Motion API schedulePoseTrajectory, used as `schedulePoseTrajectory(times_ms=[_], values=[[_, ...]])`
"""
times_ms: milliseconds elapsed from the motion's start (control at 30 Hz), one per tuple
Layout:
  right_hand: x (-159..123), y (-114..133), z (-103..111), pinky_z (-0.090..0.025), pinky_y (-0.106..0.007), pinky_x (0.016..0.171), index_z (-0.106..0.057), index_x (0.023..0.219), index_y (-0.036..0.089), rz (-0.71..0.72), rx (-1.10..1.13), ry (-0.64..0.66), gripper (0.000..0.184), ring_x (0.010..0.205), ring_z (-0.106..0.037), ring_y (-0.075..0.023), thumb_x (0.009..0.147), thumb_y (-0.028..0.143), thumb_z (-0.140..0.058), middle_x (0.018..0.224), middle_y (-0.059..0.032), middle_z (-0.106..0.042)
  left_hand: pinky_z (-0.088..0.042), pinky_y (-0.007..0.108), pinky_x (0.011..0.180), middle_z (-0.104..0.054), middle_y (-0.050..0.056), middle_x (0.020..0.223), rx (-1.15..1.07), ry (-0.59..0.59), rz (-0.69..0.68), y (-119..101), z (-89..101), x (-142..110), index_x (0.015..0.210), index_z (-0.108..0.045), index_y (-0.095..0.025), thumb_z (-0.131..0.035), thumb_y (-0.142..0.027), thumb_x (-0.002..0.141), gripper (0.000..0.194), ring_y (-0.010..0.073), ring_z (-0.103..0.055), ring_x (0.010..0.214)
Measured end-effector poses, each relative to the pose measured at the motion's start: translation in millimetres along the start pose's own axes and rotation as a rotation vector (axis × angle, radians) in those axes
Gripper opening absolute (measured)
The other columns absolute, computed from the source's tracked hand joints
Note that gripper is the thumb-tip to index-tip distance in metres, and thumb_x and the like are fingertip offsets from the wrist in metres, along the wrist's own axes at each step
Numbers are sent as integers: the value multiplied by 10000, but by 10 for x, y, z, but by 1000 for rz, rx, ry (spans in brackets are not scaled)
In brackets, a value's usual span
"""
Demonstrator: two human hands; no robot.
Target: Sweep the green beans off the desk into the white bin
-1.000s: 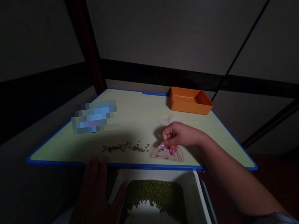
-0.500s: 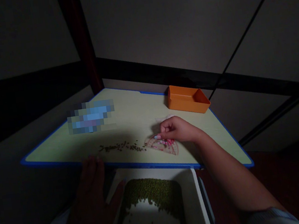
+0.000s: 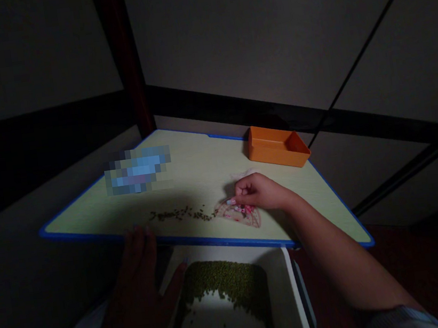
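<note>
My right hand (image 3: 258,191) is closed in a pinch on a clear protractor (image 3: 236,216) with pink decoration. The protractor rests on or just above the pale tabletop, its left end beside a scattered line of small dark beans (image 3: 185,213). My left hand (image 3: 145,276) is in shadow at the table's front edge, fingers apart, thumb pointing toward a white bin (image 3: 275,264). Nothing shows in that hand. Below the front edge, the bin holds many green beans (image 3: 225,273), heaped toward its far side.
The pale table (image 3: 198,161) has a blue rim. An orange open box (image 3: 277,148) stands at its back right corner. A blurred-out blue item (image 3: 139,169) lies at the left. Dark panels and a dark red post (image 3: 125,63) rise behind the table.
The view has shifted slightly, so most things appear a little further right. Both hands keep nearly the same pose, and the protractor is still in my right hand by the beans.
</note>
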State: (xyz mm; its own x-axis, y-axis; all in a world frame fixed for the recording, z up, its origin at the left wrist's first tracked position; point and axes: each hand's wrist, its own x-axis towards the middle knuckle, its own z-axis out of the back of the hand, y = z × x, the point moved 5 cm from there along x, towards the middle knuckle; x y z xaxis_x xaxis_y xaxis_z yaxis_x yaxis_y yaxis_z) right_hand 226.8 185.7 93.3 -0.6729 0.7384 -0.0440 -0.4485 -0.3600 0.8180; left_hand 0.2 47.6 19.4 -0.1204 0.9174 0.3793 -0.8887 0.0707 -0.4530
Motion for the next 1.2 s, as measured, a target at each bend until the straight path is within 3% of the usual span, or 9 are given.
schedulePoseTrajectory(times_ms=[233, 433, 567, 833, 1200], values=[[8, 10, 53, -311, -210, 473, -544, 618, 144, 14, -51, -104, 402, 484, -451, -74, 757, 496, -677, 536, 21, -540, -228, 515, 1160, -188, 154, 1563, 18, -31, -24, -3, -8, -8, 1438, -186, -135, -344, -617, 808, 809, 282, -114, 1454], [0, 3, 20, -326, -213, 475, -542, 623, 149, 5, -17, -24, 390, 473, -465, -80, 760, 489, -675, 523, 23, -547, -231, 513, 1159, -194, 159, 1560, 33, -38, -21, -10, -2, -4, 1437, -190, -132, -330, -626, 809, 811, 275, -117, 1454], [12, -10, 22, -315, -215, 475, -545, 614, 146, -11, -53, -54, 376, 472, -454, -72, 767, 463, -678, 527, 22, -544, -224, 522, 1160, -202, 175, 1554, 19, -27, 7, -16, 0, 4, 1427, -215, -109, -313, -643, 805, 825, 283, -122, 1452], [21, -27, 1, -313, -209, 464, -537, 618, 150, -17, -2, -15, 374, 467, -448, -70, 750, 466, -687, 522, 31, -540, -236, 529, 1160, -187, 125, 1568, 29, -46, -24, 9, -17, -12, 1454, -133, -201, -358, -610, 803, 802, 276, -129, 1452], [-11, -6, 105, -292, -208, 455, -539, 600, 144, 12, -78, -128, 377, 462, -398, -66, 771, 460, -653, 505, 33, -497, -227, 514, 1163, -203, 146, 1559, 17, -27, 4, -5, -5, -5, 1436, -195, -152, -355, -622, 800, 806, 278, -127, 1452]])
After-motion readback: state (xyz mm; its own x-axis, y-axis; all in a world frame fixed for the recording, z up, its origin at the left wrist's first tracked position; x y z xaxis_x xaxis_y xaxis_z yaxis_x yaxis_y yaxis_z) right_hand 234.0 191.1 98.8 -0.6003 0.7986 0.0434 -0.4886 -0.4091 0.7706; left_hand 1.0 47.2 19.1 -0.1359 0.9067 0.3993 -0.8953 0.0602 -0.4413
